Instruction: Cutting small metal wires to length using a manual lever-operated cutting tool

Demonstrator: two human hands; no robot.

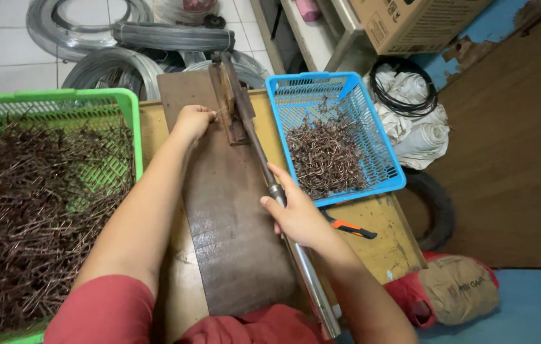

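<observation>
Head view shows two baskets: a green basket [53,102] at left heaped with wire pieces, a blue basket [372,172] at upper right with bent ones. One left hand [192,121] pinches a wire piece at the bender; the right hand [296,213] clenches its metal lever [264,165]. Wooden surface [385,236], tiled floor, wire coils [117,44] behind.

Short red sleeve on left arm, red garment at lap, bare forearms, no gloves
</observation>
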